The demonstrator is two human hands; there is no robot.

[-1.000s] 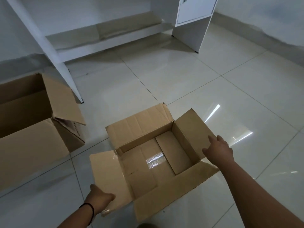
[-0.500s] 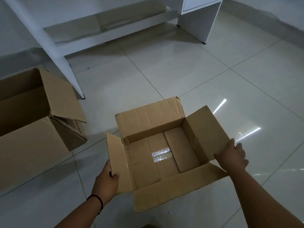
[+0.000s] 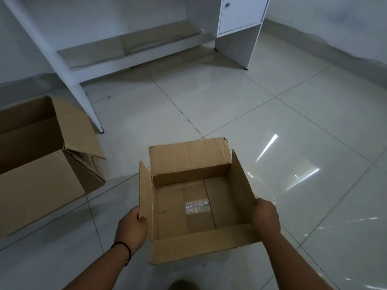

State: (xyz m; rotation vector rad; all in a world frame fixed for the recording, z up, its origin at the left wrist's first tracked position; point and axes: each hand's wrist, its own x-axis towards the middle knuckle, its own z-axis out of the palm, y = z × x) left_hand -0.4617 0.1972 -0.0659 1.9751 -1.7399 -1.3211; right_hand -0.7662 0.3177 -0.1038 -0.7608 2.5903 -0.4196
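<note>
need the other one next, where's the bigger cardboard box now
In the head view the bigger cardboard box sits on the floor at the left edge, just left of the small open box and near the white desk leg.

Second open carton (image 3: 35, 164) lies left (flaps splayed); white desk cabinet (image 3: 240, 15) behind

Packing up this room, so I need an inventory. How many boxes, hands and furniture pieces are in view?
Cardboard boxes: 2 (small brown open box; large brown open box)
Hands: 2 (left hand; right hand)
White wooden desk with cabinet: 1
Total: 5
</note>
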